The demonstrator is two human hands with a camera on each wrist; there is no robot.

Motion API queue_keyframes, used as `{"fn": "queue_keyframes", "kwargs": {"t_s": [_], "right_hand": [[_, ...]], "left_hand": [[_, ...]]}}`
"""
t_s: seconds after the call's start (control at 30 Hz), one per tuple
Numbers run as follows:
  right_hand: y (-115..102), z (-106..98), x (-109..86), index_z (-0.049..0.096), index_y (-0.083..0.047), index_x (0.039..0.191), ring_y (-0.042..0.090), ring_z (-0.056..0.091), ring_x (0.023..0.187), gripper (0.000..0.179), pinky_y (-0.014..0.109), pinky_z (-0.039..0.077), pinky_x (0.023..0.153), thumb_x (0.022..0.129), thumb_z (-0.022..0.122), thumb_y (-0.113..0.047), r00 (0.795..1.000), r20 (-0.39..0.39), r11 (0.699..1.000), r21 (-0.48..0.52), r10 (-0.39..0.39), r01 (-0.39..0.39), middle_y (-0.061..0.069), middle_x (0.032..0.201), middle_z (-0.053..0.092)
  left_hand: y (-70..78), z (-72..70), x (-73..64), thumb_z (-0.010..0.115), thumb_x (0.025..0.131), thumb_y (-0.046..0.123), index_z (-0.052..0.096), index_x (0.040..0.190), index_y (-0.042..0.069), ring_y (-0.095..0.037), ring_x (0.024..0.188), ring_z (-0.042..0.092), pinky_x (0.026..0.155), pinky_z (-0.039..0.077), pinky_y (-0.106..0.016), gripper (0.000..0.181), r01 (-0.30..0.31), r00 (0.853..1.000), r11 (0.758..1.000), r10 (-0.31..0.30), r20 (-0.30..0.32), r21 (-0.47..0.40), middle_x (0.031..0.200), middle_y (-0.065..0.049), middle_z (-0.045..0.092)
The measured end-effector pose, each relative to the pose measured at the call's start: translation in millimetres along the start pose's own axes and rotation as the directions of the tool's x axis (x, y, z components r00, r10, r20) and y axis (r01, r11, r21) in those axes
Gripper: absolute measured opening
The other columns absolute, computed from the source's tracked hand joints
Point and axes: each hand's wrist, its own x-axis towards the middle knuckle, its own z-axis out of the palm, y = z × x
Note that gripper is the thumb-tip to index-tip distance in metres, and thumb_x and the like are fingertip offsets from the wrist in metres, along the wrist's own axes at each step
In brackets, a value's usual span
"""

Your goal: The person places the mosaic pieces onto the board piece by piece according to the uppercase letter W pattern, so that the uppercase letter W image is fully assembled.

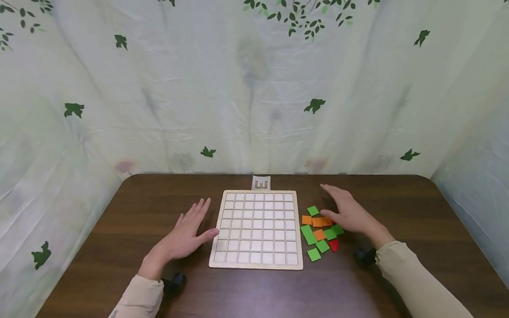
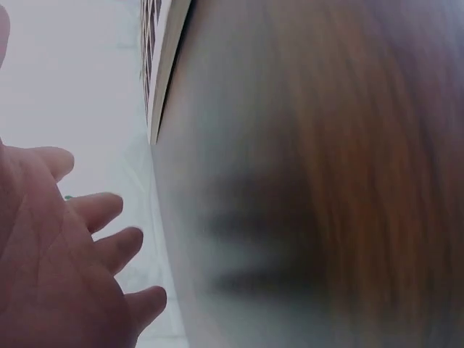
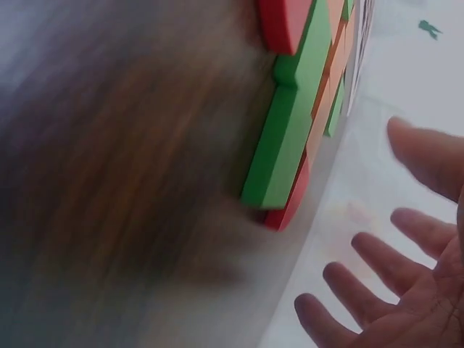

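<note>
A pale square board [image 1: 255, 224] marked with a grid of white cells lies in the middle of the table. My left hand [image 1: 183, 237] is spread at its left side, the thumb tip overlapping the board's edge in the head view; nothing is in its palm in the left wrist view. Right of the board lies a loose group of flat pieces: green squares [image 1: 314, 255], orange squares [image 1: 307, 219] and red pieces with a curved edge [image 1: 333, 245]. My right hand [image 1: 352, 214], fingers extended and holding nothing, is beside the group and partly hides its right side. Green blocks [image 3: 279, 145] show close up in the right wrist view.
A small printed card [image 1: 261, 182] lies behind the board's far edge, near the back of the dark wooden table [image 1: 253, 298]. A pale curtain [image 1: 233, 83] with leaf prints hangs behind and at both sides. Dark wrist cameras [image 1: 174, 283] sit below both wrists.
</note>
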Motion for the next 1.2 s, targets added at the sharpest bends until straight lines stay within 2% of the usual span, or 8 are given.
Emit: {"fn": "queue_keyframes", "kwargs": {"t_s": [0.1,0.3,0.57,0.83,1.2], "right_hand": [[-1,3,5.1,0.035,-0.001,0.155,0.047,0.032,0.141,0.068,0.064,0.031,0.113,0.097,0.068,-0.016,1.0,0.015,1.0,0.004,-0.015,0.015,0.025,0.155,0.037],[-4,6,14.5,0.048,0.001,0.147,0.045,0.041,0.136,0.054,0.061,0.036,0.11,0.096,0.067,-0.007,0.996,0.064,0.998,-0.005,-0.055,0.056,0.024,0.146,0.049],[-9,10,20.1,0.059,0.0,0.137,0.043,0.048,0.13,0.044,0.06,0.039,0.108,0.095,0.068,-0.006,0.99,0.123,0.996,-0.035,-0.073,0.078,0.021,0.137,0.057],[-12,10,22.6,0.067,-0.003,0.129,0.041,0.051,0.126,0.033,0.058,0.041,0.107,0.096,0.065,-0.005,0.989,0.137,0.996,-0.049,-0.063,0.07,0.017,0.131,0.061],[-9,13,26.5,0.072,-0.004,0.123,0.037,0.055,0.118,0.028,0.054,0.046,0.103,0.095,0.068,-0.007,0.991,0.124,0.992,-0.11,-0.049,0.063,0.015,0.123,0.062]], "left_hand": [[3.2,2.4,-1.1,0.053,0.1,0.054,0.01,0.163,0.008,-0.042,0.152,0.009,0.115,0.005,-0.071,0.089,-0.024,1.0,0.999,0.024,0.009,-0.028,0.167,-0.02,0.012],[7.3,8.2,-1.8,0.054,0.098,0.059,0.011,0.162,0.007,-0.037,0.152,0.015,0.117,0.01,-0.069,0.093,-0.032,0.999,0.998,0.034,0.036,-0.048,0.167,-0.016,0.013],[10.3,12.8,-2.2,0.076,0.083,0.057,0.019,0.16,0.001,-0.039,0.15,0.021,0.117,0.012,-0.068,0.111,-0.056,0.995,0.997,0.06,0.078,-0.055,0.165,-0.02,0.02],[6.0,16.9,-3.6,0.084,0.074,0.055,0.023,0.158,-0.002,-0.04,0.15,0.021,0.118,0.009,-0.067,0.119,-0.069,0.992,0.996,0.075,0.103,-0.054,0.164,-0.021,0.021],[6.7,19.4,-5.2,0.09,0.069,0.051,0.031,0.155,-0.005,-0.041,0.151,0.017,0.117,0.005,-0.069,0.118,-0.099,0.99,0.993,0.105,0.095,-0.063,0.163,-0.021,0.023]]}}
